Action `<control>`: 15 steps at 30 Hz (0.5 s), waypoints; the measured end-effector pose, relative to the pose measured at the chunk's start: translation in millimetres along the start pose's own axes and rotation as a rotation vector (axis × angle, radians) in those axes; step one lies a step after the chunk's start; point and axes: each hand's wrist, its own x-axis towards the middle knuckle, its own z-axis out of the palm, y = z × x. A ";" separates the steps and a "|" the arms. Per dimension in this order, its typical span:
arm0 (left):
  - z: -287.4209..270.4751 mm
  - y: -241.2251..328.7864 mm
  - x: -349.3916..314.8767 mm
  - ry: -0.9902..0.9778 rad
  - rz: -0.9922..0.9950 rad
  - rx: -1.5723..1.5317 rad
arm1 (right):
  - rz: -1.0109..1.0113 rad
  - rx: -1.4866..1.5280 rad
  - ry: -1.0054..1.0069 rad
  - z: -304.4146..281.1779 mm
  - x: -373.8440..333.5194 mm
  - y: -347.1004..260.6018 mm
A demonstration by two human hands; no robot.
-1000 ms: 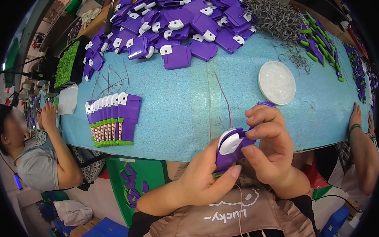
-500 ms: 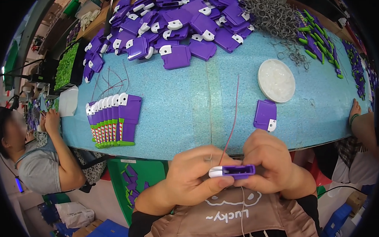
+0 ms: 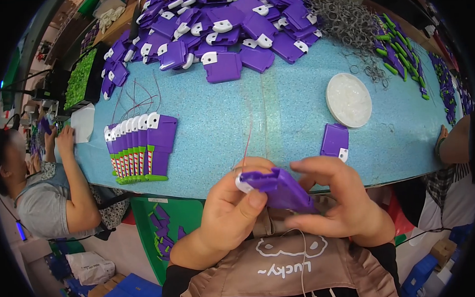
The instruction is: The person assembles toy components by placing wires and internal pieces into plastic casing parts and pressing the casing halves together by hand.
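Observation:
In my left hand (image 3: 224, 209) is a purple plastic case (image 3: 289, 193) with a white end piece, pinched between thumb and fingers near that end. The case is tilted, its broad face partly turned up. A thin red wire (image 3: 247, 140) rises from beside the white end over the table. My right hand (image 3: 341, 194) is open on the other side, thumb and fingers spread around the case's free end without visibly gripping it. Just beyond it lies another purple case (image 3: 334, 140) with a white corner, near a round white dish (image 3: 349, 100) holding clear, whitish contents.
Purple cases (image 3: 221, 68) are piled at the back, beside a heap of grey metal rings (image 3: 343, 22) and purple-green parts (image 3: 401, 48). Fanned assembled pieces (image 3: 161, 135) lie left. A green bin (image 3: 140, 209) stands below the table edge. A person (image 3: 51, 202) sits left, another right.
The case has turned from its open edge facing up to a tilted broad face and moved slightly away from me. My right hand has loosened from it; the red wire has swung left.

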 end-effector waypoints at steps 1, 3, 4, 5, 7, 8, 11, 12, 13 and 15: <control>5.2 3.3 1.9 0.045 -0.076 -0.116 | -0.046 0.153 0.036 2.0 4.5 3.2; 8.7 5.7 3.2 0.094 -0.148 -0.238 | -0.160 0.270 0.091 3.2 16.3 8.0; 8.8 5.8 3.2 0.091 -0.159 -0.279 | -0.158 0.268 0.084 3.0 17.9 8.0; 8.8 5.2 2.8 0.088 -0.170 -0.319 | -0.109 0.268 0.077 2.8 19.0 7.3; 7.8 -0.7 3.1 0.136 -0.023 -0.228 | -0.067 0.268 0.061 0.0 21.3 5.9; 7.1 -2.8 2.9 0.178 0.115 -0.134 | -0.121 0.117 -0.032 -5.8 19.0 7.1; 1.5 -0.1 2.1 0.125 0.045 -0.154 | -0.130 0.003 -0.022 -3.2 18.1 3.7; -0.5 1.0 1.7 0.071 -0.010 -0.149 | -0.152 -0.022 -0.039 -5.2 17.0 4.4; -1.0 2.2 1.8 0.068 -0.012 -0.155 | -0.174 -0.047 -0.055 -6.5 16.4 4.8; -1.3 5.0 2.0 0.082 -0.088 -0.247 | -0.171 0.036 -0.001 0.2 24.6 -0.1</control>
